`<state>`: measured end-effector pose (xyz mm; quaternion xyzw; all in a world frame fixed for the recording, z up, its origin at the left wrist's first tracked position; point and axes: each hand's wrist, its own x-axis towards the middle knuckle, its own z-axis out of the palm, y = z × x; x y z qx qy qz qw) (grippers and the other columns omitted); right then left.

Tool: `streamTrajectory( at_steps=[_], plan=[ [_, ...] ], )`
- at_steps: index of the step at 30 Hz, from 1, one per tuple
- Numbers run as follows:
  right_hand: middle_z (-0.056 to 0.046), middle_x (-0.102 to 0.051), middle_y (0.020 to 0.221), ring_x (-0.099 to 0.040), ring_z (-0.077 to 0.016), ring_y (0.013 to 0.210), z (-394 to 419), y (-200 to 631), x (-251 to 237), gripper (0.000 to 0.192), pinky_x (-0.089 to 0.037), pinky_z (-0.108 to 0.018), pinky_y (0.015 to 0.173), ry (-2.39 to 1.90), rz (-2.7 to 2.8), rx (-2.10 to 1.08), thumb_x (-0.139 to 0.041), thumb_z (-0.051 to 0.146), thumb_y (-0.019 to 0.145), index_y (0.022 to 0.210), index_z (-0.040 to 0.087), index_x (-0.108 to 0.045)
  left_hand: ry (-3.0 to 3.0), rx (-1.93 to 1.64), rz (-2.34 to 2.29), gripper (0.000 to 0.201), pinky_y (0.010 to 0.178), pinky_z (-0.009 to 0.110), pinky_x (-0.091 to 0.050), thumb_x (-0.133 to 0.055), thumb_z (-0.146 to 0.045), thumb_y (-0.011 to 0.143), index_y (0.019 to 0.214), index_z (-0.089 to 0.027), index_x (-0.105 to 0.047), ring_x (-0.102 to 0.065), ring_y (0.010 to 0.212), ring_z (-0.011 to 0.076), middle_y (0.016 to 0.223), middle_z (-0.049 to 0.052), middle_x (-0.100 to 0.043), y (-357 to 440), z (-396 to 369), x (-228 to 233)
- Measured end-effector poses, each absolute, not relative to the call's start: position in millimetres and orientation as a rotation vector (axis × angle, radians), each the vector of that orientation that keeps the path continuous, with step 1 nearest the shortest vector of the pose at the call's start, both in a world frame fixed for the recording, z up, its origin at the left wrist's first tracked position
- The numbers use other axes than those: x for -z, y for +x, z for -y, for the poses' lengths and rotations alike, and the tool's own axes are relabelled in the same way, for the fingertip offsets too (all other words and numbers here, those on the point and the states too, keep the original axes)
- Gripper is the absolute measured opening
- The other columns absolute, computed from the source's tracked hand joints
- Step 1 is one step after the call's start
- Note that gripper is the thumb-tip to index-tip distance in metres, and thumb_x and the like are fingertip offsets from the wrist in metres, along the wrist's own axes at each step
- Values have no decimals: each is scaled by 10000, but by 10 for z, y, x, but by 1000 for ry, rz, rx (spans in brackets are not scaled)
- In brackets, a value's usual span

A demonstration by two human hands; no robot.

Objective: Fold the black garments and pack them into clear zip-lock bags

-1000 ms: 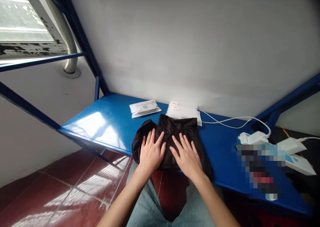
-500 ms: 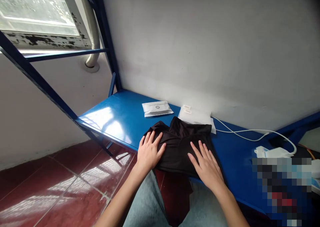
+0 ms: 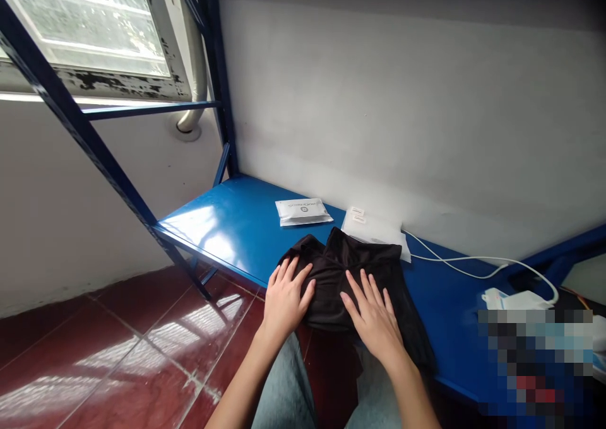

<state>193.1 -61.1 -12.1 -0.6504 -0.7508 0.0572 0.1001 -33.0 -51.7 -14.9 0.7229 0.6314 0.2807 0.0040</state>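
Note:
A black garment (image 3: 350,271) lies bunched at the front edge of a blue shelf (image 3: 227,227), part of it hanging down over the edge. My left hand (image 3: 286,298) rests flat on the garment's left side, fingers spread. On the garment's right half my right hand (image 3: 374,315) presses palm down, fingers apart. Neither hand grips the cloth.
Two white flat packets (image 3: 303,211) (image 3: 376,230) lie behind the garment near the wall. A white cable (image 3: 454,262) runs to white chargers (image 3: 514,299) at the right. Blue frame bars (image 3: 89,135) stand at the left, with red floor tiles (image 3: 118,347) below.
My right hand has slid left towards the garment's middle. The left hand stays on the left side. The view has shifted a little to the left.

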Motion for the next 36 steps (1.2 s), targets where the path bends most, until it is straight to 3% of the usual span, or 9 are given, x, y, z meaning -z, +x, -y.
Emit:
streamTrajectory(
  at_steps=[6, 9, 12, 16, 20, 23, 27, 31, 36],
  plan=[
    [-46, -259, 1719, -203, -297, 1588, 558, 1968, -80, 634, -233, -598, 1240, -2002, 2237, -310, -292, 661, 1035, 1609, 397, -330, 2192, -948, -1905, 407, 1163, 541, -420, -541, -439, 1019, 1406, -347, -627, -453, 1467, 328, 1551, 60, -538, -359, 529, 151],
    [-78, -500, 1581, -456, -344, 1457, 314, 2046, -436, 586, -437, -574, 1101, -1974, 2336, -516, -339, 674, 1012, 1484, 386, -533, 1988, -1034, -1745, 402, 1068, 472, -503, -499, -471, 1035, 1384, -321, -628, -592, 1328, 291, 1381, 63, -681, -559, 347, 25],
    [-82, -724, 1243, -685, -324, 1138, -177, 1981, -827, 472, -528, -484, 958, -1858, 2448, -563, -395, 597, 1013, 1201, 316, -725, 1733, -1153, -1653, 388, 926, 348, -560, -420, -426, 1058, 1349, -274, -626, -726, 1024, 218, 1084, 45, -777, -882, -93, -210],
    [-64, -673, 1290, -655, -256, 1161, -1111, 1544, -979, 431, -495, -376, 1016, -1602, 2266, -571, -493, 522, 988, 1359, 342, -618, 1672, -1118, -1795, 420, 988, 355, -523, -416, -370, 1047, 1416, -244, -571, -699, 1112, 236, 1214, 93, -729, -1187, -875, -438],
    [-200, -509, 1470, -444, -413, 1409, -1924, 1022, -606, 629, -344, -619, 1136, -1758, 2032, -565, -509, 544, 968, 1517, 243, -451, 1615, -941, -1965, 551, 1030, 488, -482, -545, -445, 996, 1470, -166, -523, -667, 1197, 359, 1282, 213, -687, -1176, -1475, -380],
    [-299, -489, 1451, -408, -506, 1404, -2269, 762, -249, 689, -293, -750, 1092, -1822, 1885, -619, -609, 512, 915, 1467, 124, -469, 1639, -858, -1978, 661, 1004, 455, -502, -714, -423, 893, 1454, -129, -525, -675, 1184, 370, 1248, 224, -710, -1116, -1730, -270],
    [-218, -606, 1345, -584, -377, 1256, -2445, 731, -171, 711, -479, -557, 1041, -1657, 1797, -702, -764, 377, 807, 1423, 144, -495, 1744, -928, -1903, 612, 1044, 372, -486, -738, -286, 874, 1441, -202, -523, -629, 1257, 281, 1354, 134, -677, -1098, -1826, -346],
    [-98, -670, 1212, -701, -218, 945, -2149, 1239, -648, 668, -602, -362, 794, -1406, 1690, -690, -722, 387, 869, 1469, 241, -467, 1908, -1213, -1708, 490, 1069, 399, -470, -722, -337, 918, 1373, -226, -577, -604, 1242, 260, 1308, 93, -672, -915, -1581, -785],
    [-86, -649, 1309, -688, -242, 1059, -778, 2320, -903, 505, -604, -368, 858, -1138, 1630, -439, -722, 421, 910, 1378, 291, -583, 2176, -1371, -1318, 488, 963, 380, -534, -696, -436, 953, 1406, -310, -567, -634, 1053, 215, 1161, 67, -632, -139, -637, -1059]
  ],
)
